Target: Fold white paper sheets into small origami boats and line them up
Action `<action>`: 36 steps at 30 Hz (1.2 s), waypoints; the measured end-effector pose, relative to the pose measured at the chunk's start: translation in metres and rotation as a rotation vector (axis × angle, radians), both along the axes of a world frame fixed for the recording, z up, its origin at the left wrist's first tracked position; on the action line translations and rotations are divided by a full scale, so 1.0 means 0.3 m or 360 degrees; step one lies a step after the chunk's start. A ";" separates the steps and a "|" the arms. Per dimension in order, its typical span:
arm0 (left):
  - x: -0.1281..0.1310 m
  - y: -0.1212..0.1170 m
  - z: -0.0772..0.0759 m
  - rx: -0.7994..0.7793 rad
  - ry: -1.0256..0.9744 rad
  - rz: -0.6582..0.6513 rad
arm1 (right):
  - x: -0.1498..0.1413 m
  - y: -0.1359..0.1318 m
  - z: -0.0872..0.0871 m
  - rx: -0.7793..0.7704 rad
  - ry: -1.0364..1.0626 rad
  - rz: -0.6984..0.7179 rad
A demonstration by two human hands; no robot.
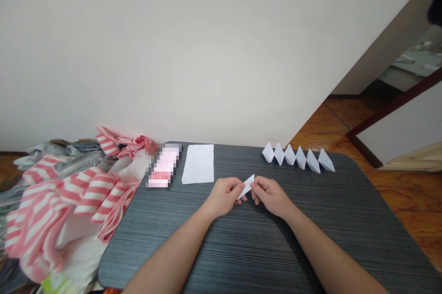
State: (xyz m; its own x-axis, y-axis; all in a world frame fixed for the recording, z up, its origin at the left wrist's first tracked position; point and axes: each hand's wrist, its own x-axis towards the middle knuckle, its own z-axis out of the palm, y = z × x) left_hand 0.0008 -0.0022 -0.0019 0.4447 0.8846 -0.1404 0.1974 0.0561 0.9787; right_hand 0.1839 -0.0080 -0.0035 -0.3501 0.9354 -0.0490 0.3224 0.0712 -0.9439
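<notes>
Between my two hands, above the middle of the dark table [221, 248], is a small folded piece of white paper [247, 185]. My left hand [226, 195] pinches its left side between thumb and fingers. On its right edge, my right hand [271, 194] grips with thumb and fingertips. Several folded white paper shapes [290, 155], pointed like diamonds, stand in a row at the table's back right. To the left of my hands lies a stack of white paper sheets [198, 164].
A pixelated pinkish object [164, 165] lies left of the sheets. Red-and-white striped cloth [69, 193] and plastic bags are heaped beyond the table's left edge. A pale wall [207, 54] rises behind the table. Wooden floor [321, 123] shows on the right.
</notes>
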 end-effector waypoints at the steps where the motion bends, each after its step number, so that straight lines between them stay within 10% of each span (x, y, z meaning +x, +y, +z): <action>1: 0.000 0.000 0.000 0.0006 0.0006 -0.0001 | 0.001 0.000 0.002 0.0000 -0.0002 -0.0002; 36: -0.003 -0.007 0.026 0.0203 0.0166 -0.0117 | 0.018 0.008 -0.024 0.0030 0.0107 -0.0292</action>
State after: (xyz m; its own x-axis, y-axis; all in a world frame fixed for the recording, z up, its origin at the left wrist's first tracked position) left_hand -0.0002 -0.0044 0.0059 0.4976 0.8639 -0.0777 0.2972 -0.0856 0.9510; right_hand 0.1895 -0.0055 -0.0107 -0.1756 0.9844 -0.0128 0.2676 0.0352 -0.9629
